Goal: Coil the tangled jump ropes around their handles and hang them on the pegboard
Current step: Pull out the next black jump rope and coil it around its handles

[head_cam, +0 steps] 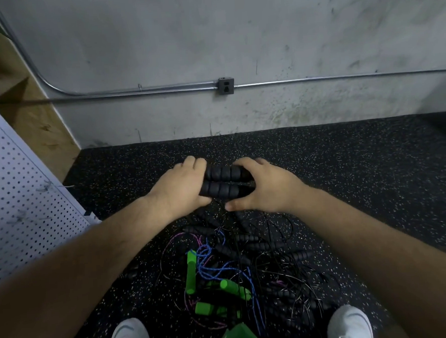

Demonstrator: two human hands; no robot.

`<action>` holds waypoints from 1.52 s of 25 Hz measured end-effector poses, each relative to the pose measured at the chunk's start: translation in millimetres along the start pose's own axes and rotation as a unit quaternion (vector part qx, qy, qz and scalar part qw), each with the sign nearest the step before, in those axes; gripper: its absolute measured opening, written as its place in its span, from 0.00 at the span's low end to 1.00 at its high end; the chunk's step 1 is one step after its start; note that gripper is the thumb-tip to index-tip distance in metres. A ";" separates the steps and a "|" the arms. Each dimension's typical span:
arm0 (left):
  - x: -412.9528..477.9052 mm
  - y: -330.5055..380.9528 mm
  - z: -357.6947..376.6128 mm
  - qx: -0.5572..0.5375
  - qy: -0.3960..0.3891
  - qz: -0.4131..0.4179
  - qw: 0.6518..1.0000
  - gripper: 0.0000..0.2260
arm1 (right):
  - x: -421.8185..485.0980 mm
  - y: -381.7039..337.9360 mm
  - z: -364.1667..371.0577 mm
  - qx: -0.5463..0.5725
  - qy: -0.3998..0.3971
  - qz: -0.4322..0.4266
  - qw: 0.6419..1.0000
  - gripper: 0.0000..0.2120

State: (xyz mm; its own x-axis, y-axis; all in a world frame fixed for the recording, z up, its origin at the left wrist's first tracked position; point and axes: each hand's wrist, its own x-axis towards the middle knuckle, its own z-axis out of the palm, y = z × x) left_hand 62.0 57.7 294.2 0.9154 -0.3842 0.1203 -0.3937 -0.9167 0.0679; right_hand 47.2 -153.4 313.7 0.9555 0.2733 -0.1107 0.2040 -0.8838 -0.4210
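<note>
1. Out in front, above the speckled rubber floor [359, 160]: two black handles [221, 180], ribbed foam, pressed side by side and lying crosswise.
2. Gripped at the left end by the left hand [181, 188], fingers wrapped round the pair.
3. Covered at the other end by the right hand [266, 185], fingers curled over the tips, thumb stretched out underneath.
4. Down below, between two white shoes [129, 336]: the tangle of jump ropes [269, 260] heaped on the floor, thin black cords looping every way, more black foam grips buried among them.
5. On the heap's left side, bright green handles [190, 271], with a blue cord [209, 263] and a pink cord [178, 238] threaded through.
6. Off to the left, the white pegboard [17, 202], well apart from both hands.
7. Straight ahead, a grey concrete wall [234, 37], with a metal conduit [146, 91] running across it into a small outlet box [226, 85].
</note>
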 end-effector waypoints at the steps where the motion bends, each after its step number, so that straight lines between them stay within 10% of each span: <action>1: 0.4 -1.0 -1.3 -0.012 0.002 -0.021 1.000 0.24 | -1.1 2.1 3.6 0.006 0.025 0.001 1.000 0.45; 8: -1.2 5.0 -7.3 -0.039 0.004 -0.013 0.999 0.23 | -4.1 -4.5 17.6 0.089 0.109 -0.008 0.990 0.30; 22: -2.8 10.9 -9.6 -0.106 0.009 0.088 0.990 0.38 | -15.8 -8.5 13.5 -0.157 0.122 -0.054 0.978 0.30; 27: 0.2 12.2 -8.5 -0.012 0.048 0.130 0.990 0.39 | -21.9 -8.0 10.7 -0.060 0.162 -0.058 0.983 0.34; 31: 9.3 3.9 -15.7 -0.037 0.063 0.122 0.990 0.34 | -16.9 3.8 14.8 0.239 0.211 -0.029 0.947 0.42; 38: 10.9 -2.4 -26.1 -0.129 0.071 0.076 0.986 0.32 | 24.6 -28.5 67.6 0.256 -0.032 -0.031 0.966 0.31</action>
State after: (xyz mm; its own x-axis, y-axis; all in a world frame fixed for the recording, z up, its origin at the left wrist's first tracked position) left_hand 70.7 58.5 321.2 0.8306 -0.4785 0.2849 -0.5501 -0.7847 0.2859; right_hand 50.5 -95.8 262.0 0.9262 0.3574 -0.1201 0.1126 -0.5663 -0.8165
